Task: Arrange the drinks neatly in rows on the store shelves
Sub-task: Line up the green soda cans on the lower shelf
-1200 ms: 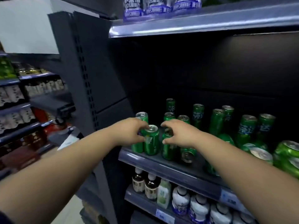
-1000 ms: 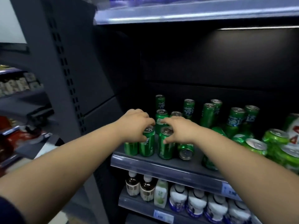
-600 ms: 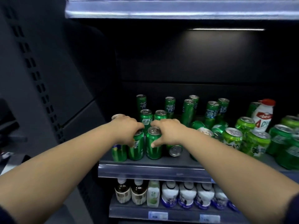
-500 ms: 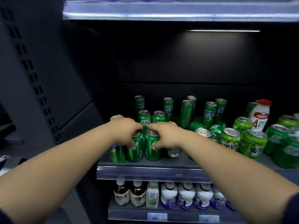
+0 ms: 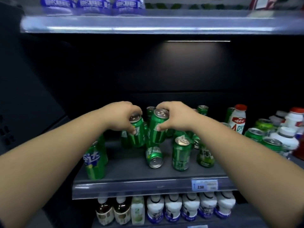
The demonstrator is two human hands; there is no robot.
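Observation:
Green drink cans stand on the grey middle shelf (image 5: pixel 131 171). My left hand (image 5: pixel 120 116) grips the top of one green can (image 5: pixel 137 134). Right beside it, my right hand (image 5: pixel 174 116) grips a second green can (image 5: pixel 157 130), tilted slightly. Both cans are raised toward the back of the shelf. Below them a can lies on its side (image 5: pixel 153 156). An upright can (image 5: pixel 181 153) stands to its right, and another (image 5: pixel 94 160) stands at the front left.
More green cans (image 5: pixel 256 135) and white bottles with red caps (image 5: pixel 238 119) crowd the shelf's right side. A price tag (image 5: pixel 204 185) sits on the shelf's front rail. Bottles (image 5: pixel 172 209) line the shelf below; blue-labelled packs (image 5: pixel 93 4) stand on the shelf above.
Both hands have moved the two gripped cans from the front left row back and toward the middle. The view has shifted to the right and closer.

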